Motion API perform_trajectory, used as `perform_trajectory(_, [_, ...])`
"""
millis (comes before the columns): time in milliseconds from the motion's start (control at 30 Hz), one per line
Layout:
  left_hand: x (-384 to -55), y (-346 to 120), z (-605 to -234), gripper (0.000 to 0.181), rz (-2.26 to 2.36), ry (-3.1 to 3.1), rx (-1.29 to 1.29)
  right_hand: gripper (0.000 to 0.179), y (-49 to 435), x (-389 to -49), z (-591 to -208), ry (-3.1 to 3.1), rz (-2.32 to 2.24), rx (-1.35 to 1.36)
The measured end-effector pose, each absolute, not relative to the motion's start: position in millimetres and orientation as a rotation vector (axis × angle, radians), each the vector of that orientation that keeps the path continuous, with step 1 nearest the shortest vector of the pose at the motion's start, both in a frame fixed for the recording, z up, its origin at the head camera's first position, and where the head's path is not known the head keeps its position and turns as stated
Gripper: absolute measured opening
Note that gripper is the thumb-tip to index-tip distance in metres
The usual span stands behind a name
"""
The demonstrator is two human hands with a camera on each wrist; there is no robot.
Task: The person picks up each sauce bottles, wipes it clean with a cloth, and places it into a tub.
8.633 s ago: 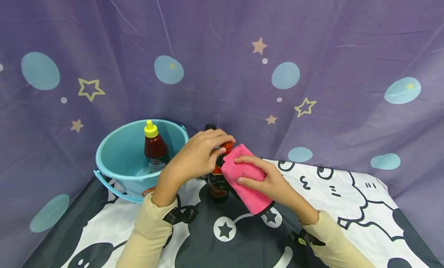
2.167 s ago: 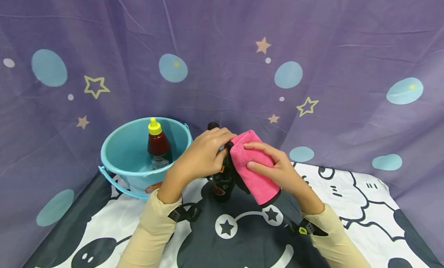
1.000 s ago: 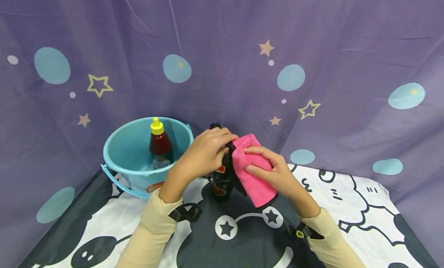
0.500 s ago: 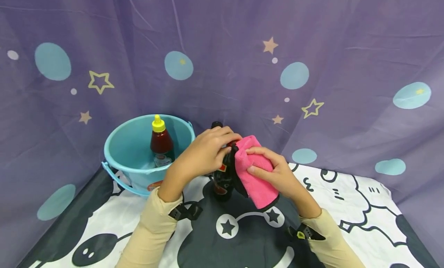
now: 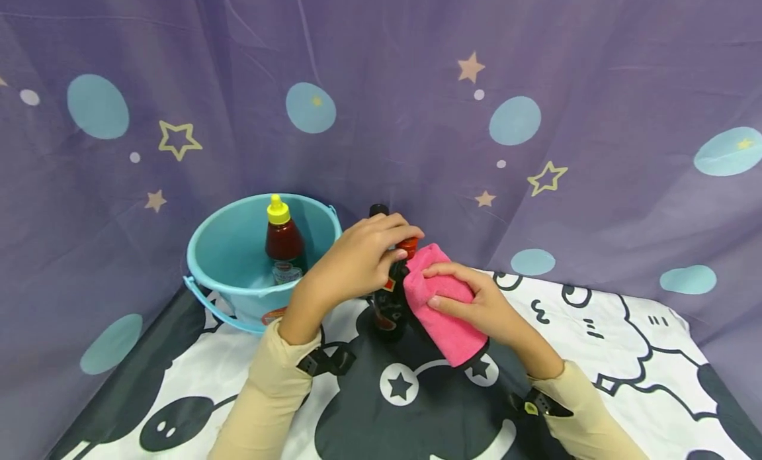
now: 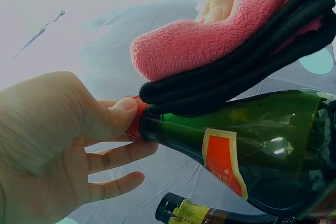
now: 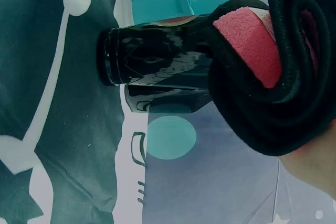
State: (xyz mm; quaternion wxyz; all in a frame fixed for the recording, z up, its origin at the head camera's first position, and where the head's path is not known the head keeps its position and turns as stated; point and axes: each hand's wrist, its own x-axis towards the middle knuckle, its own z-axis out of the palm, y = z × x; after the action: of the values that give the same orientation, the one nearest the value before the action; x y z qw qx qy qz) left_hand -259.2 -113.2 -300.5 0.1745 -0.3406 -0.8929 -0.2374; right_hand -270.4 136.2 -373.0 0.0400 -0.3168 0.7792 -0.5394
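Observation:
A dark green glass bottle (image 5: 389,308) with a red cap (image 5: 408,245) stands upright on the patterned cloth. My left hand (image 5: 364,258) pinches the red cap between thumb and forefinger; in the left wrist view the other fingers (image 6: 123,157) extend below it. Folded pink towel (image 5: 443,318) with black edging is gripped in my right hand (image 5: 479,304), right of the bottle. In the left wrist view the towel's black edge (image 6: 189,100) lies along the bottle's neck and shoulder (image 6: 273,135). The right wrist view shows the bottle's base (image 7: 152,56), its upper part hidden behind the towel.
Behind the green bottle stands another bottle (image 5: 379,210) with a black cap, mostly hidden. On the left a light blue bucket (image 5: 238,308) holds a dark red squeeze bottle (image 5: 284,241) with a yellow top. A purple curtain (image 5: 381,162) hangs at the back.
The towel has slid a little down the bottle's right side, exposing more of the red cap. The left hand keeps its hold on the cap. The head view has shifted slightly.

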Motion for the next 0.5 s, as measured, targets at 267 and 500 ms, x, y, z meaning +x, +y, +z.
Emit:
perform_trajectory(267, [-262, -112, -299, 0.031, -0.655, -2.526, -0.972, 0.039, 140, -271, -373, 2.349, -1.592, -0.984])
perform_trajectory(500, [-262, -112, -299, 0.030, -0.655, -2.547, -0.967, 0.039, 140, -272, -382, 2.330, -1.584, -1.019])
